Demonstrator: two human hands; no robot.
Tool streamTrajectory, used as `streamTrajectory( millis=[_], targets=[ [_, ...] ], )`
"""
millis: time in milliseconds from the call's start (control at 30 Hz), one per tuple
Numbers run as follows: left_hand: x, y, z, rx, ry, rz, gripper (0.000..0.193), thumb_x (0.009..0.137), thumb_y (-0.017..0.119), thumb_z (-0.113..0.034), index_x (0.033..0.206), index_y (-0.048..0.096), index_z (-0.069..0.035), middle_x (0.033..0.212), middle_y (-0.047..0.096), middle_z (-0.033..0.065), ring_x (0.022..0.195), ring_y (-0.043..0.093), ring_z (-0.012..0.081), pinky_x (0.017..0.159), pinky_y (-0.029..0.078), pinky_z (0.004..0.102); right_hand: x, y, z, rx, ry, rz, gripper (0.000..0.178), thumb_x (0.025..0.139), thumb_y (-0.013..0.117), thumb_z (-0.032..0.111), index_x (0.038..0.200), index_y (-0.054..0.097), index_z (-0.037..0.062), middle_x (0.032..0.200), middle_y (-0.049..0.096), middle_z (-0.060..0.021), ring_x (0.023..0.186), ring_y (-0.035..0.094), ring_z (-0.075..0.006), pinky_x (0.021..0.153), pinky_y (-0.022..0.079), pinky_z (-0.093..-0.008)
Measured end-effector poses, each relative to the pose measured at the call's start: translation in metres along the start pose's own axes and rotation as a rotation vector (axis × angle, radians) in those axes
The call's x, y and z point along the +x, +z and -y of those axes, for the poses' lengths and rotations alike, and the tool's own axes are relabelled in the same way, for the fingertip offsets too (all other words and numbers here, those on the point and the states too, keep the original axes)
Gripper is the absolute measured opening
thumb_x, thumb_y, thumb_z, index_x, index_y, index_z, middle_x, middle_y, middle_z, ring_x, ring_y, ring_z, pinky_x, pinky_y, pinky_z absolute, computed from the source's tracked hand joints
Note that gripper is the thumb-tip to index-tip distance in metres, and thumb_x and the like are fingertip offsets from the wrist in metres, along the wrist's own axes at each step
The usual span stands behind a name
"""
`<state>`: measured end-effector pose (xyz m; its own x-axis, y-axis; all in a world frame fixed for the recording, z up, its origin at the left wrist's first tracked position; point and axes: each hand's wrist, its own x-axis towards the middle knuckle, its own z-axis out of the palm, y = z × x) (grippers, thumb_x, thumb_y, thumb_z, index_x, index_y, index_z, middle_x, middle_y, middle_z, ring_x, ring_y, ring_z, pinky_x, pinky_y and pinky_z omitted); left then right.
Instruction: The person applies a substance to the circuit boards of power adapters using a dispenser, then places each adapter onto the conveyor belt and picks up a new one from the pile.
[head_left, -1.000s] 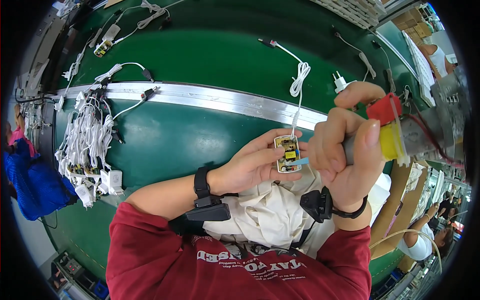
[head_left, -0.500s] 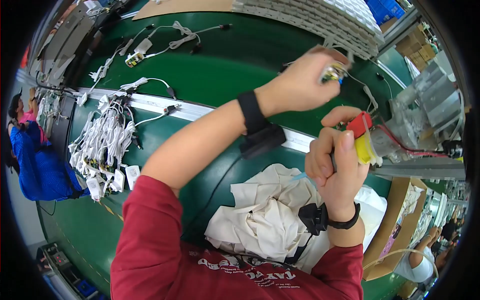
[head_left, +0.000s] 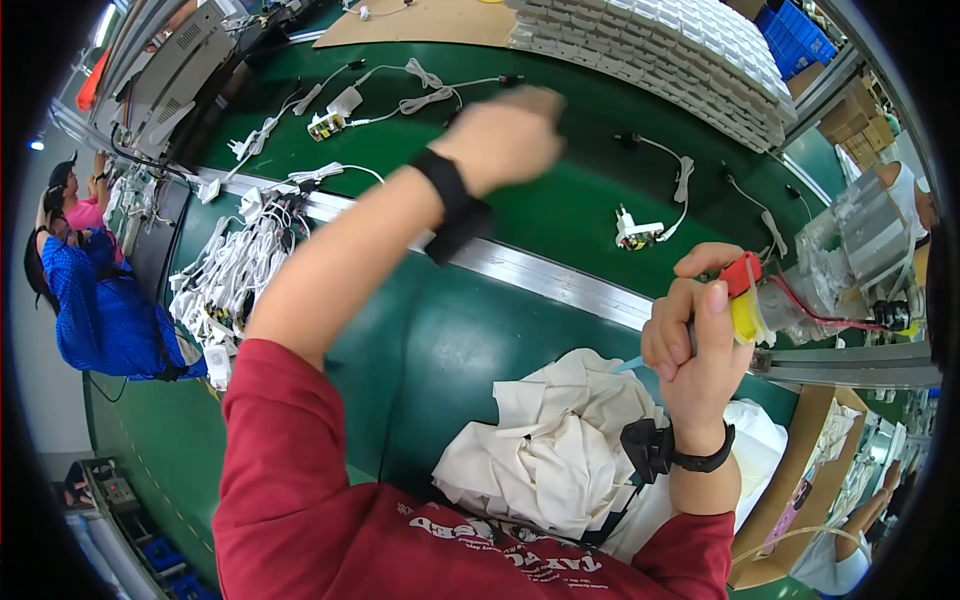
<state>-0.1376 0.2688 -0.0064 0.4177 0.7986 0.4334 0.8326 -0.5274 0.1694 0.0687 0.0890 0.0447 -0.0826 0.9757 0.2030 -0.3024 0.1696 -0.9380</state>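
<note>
My left hand (head_left: pixel 505 138) is above the green conveyor belt, smeared by motion, and its fingers cannot be made out. To its right on the belt lies a white plug with a bare circuit board (head_left: pixel 638 232) and a white cable. My right hand (head_left: pixel 695 335) is closed around a red and yellow tool (head_left: pixel 743 290) with a red wire running from it. A pale blue tip sticks out on the left side of that fist. Below, a heap of off-white cloth (head_left: pixel 550 440) rests on the green table. Another plug with a board (head_left: pixel 327 124) lies farther left.
A pile of white cables (head_left: pixel 235 270) covers the left of the table. White trays (head_left: pixel 660 60) are stacked at the far side. A metal rail (head_left: pixel 560 285) divides belt from table. At right stand a clear plastic-wrapped fixture (head_left: pixel 850 250) and a cardboard box (head_left: pixel 810 480). Other people are around.
My left hand has let go of the circuit board with its plug, which now lies on the belt, and has swung left. My right hand keeps its grip. The view has shifted slightly.
</note>
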Motion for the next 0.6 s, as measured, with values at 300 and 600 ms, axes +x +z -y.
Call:
streamTrajectory(
  millis=[300,600],
  targets=[
    [-0.111,-0.057,0.221,0.804,-0.514,0.093,0.043,0.072,0.068,-0.02,0.109,0.051,-0.004,0.11,0.056,0.0132,0.107,0.053,0.0302,0.089,0.045,0.0408,0.003,0.004,-0.002,-0.051,-0.043,0.052,0.027,0.096,0.045,0.028,0.1,0.041,0.002,0.05,0.033,0.0027,0.037,0.028,-0.0042,0.035,0.023,-0.0204],
    [-0.081,-0.059,0.21,0.41,-0.622,0.513,0.046,0.074,0.068,-0.023,0.11,0.052,0.001,0.116,0.055,0.0174,0.105,0.057,0.0253,0.084,0.049,0.0365,0.002,0.005,0.0,-0.023,-0.019,0.033,0.025,0.095,0.045,0.027,0.098,0.042,0.0021,0.05,0.033,0.0028,0.037,0.028,-0.0042,0.035,0.024,-0.0204]
  ],
)
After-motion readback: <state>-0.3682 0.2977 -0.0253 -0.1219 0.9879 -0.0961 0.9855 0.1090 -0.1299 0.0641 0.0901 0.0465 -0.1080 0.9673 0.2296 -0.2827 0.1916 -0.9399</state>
